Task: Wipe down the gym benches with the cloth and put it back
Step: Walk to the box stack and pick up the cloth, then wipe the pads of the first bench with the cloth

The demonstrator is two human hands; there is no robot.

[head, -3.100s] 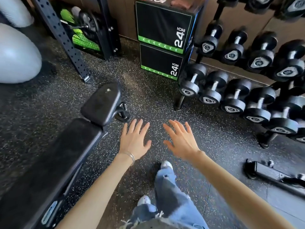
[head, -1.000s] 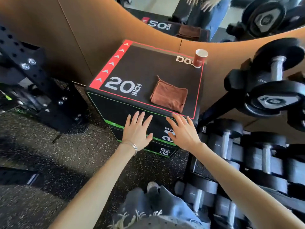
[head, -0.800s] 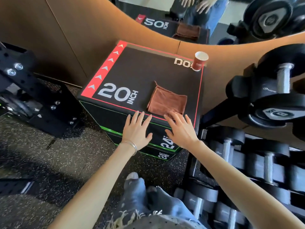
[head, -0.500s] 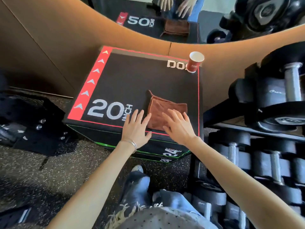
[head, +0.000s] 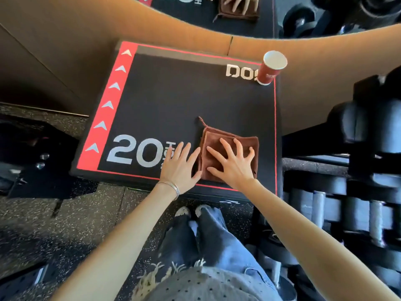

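A folded brown cloth (head: pixel 211 140) lies on top of a black plyo box (head: pixel 173 101) marked "20 inch", near its front right corner. My right hand (head: pixel 231 164) rests flat on the cloth with fingers spread. Just left of the cloth, my left hand (head: pixel 180 166) hovers with its fingers apart, over the box top beside the "20" print, and holds nothing. No gym bench shows in this view.
A red paper cup (head: pixel 270 69) stands at the box's far right corner. A dumbbell rack (head: pixel 358 192) fills the right side. A brown wall with a mirror (head: pixel 238 11) rises behind the box. Black rack parts (head: pixel 32 161) sit at left on the speckled floor.
I turned from the bench and floor to the plyo box and stepped close. Both hands moved forward over the box top; my right hand came down onto the cloth.
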